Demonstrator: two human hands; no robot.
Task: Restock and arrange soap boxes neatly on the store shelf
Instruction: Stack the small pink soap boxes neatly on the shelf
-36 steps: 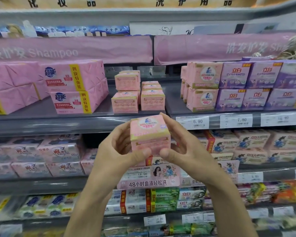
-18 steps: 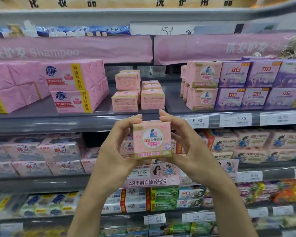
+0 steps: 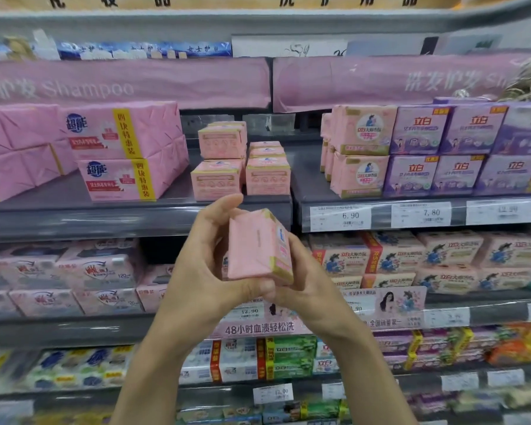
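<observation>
Tilted pink soap box (image 3: 252, 250), gripped by the left hand (image 3: 203, 271) at nine o'clock and the right hand (image 3: 307, 286) at four; matching stacks (image 3: 218, 179) sit on the shelf (image 3: 135, 216) at twelve.

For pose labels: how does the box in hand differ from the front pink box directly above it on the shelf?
Held box: tilted, plain side to camera; shelf box: level, printed side forward. Held box is gripped by left hand and right hand; shelf box rests untouched on the shelf. Both pink.
</observation>
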